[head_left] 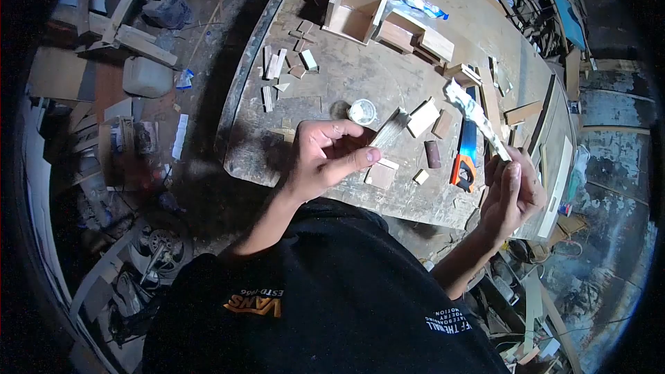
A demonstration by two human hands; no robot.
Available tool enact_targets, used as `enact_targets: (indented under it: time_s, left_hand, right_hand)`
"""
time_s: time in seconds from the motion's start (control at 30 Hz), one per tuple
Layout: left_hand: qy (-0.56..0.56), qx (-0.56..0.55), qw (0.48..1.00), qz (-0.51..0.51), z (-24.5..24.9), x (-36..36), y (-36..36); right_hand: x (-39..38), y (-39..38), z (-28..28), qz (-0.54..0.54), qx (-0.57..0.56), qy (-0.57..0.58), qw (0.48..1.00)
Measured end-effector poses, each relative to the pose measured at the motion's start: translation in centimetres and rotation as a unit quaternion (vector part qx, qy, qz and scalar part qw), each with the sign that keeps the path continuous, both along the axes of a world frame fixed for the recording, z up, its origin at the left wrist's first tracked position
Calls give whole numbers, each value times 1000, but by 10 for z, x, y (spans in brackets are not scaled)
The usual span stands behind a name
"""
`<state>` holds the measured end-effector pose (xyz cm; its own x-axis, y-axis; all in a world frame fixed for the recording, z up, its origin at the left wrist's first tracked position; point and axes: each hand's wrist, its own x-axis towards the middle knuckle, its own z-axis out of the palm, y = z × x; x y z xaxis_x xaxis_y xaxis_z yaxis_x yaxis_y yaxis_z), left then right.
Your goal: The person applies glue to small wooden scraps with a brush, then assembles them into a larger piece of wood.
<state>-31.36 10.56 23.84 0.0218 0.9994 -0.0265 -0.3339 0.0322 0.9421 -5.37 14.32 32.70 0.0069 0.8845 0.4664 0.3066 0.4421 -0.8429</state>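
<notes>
My left hand (329, 156) is closed on a small wood piece (393, 129), held between thumb and fingers above the table. My right hand (511, 190) pinches the lower end of a thin stick (486, 122), whose upper end is thickly coated in something white. Near my left hand stands a small round cup (361, 111) with white material in it. Between my hands lie a light wood block (422, 118), a dark reddish-brown piece (432, 154) and a small yellowish block (420, 176). A handsaw with an orange handle (463, 172) and blue blade lies left of my right hand.
An open wooden box (355, 10) and smaller box-like wood parts (415, 34) stand along the far side of the worktable (277, 159). Small wood offcuts (275, 66) lie at its left. Long strips (490, 100) lie at the right. Scrap wood surrounds the table.
</notes>
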Motion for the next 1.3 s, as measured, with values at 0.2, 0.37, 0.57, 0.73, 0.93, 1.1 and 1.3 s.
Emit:
enact_targets:
  time_s: [0.2,0.37,0.57,0.73,0.93,1.1,1.3]
  left_hand:
    - [-9,11,1000,13,2,0,0]
    - [11,23,1000,-2,-2,-1,-1]
    - [-8,7,1000,1,2,3,-3]
    - [2,-9,1000,-4,7,3,-5]
    - [9,-1,1000,-9,6,4,-7]
    - [8,0,1000,-6,2,7,-8]
    - [9,-7,1000,-18,3,5,-11]
  right_hand:
    - [-1,-1,7,68,-12,-107,992]
    - [-12,-5,16,51,-32,-204,977]
    - [-4,-6,4,32,13,3,999]
    - [0,-9,3,28,0,-20,999]
    - [-9,-10,13,42,-41,-191,980]
    - [-16,-7,18,53,-22,-183,981]
    - [-10,-1,16,25,29,-97,995]
